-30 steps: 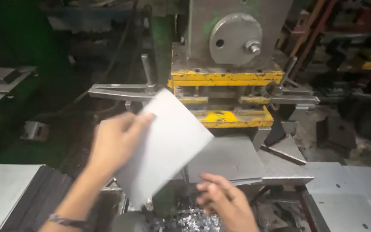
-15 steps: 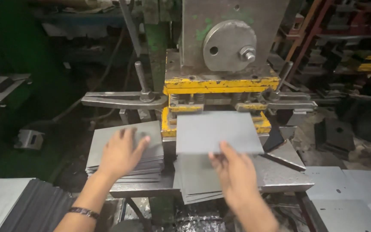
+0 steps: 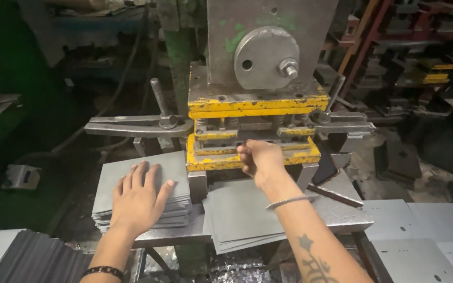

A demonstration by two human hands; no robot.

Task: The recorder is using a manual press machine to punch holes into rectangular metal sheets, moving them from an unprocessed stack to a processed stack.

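Note:
My left hand (image 3: 138, 196) lies flat, fingers spread, on top of a stack of grey metal sheets (image 3: 171, 173) at the left of the press table. My right hand (image 3: 258, 159) is curled at the mouth of the yellow die (image 3: 213, 163) of the press (image 3: 268, 47); its fingers appear closed on the edge of a sheet pushed into the die, though that sheet is mostly hidden. A second, lower stack of grey sheets (image 3: 237, 215) lies under my right forearm.
Clamp bars (image 3: 132, 127) reach out from both sides of the die. Punched sheets (image 3: 420, 236) lie at the lower right, and dark sheets (image 3: 32, 257) stand on edge at the lower left. Metal scrap (image 3: 237, 270) sits below the table.
The sheet that my hands carried has gone forward into the die. My right hand moved up to the die mouth, and my left hand settled flat on the left stack.

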